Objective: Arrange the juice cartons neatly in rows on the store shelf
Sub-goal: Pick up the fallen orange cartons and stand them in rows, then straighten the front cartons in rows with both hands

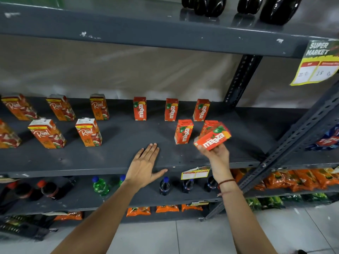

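Holding tilted Maaza carton at right centre of frame, right hand grasps it from below, just above shelf. Left hand flat on shelf front, fingers spread, grasping nothing. Upright Maaza cartons behind; Real cartons stand at left in two rows.

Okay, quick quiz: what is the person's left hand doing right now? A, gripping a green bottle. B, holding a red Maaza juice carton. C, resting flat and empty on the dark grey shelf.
C: the left hand lies open, palm down on the dark grey shelf; the right hand holds the tilted red Maaza juice carton.
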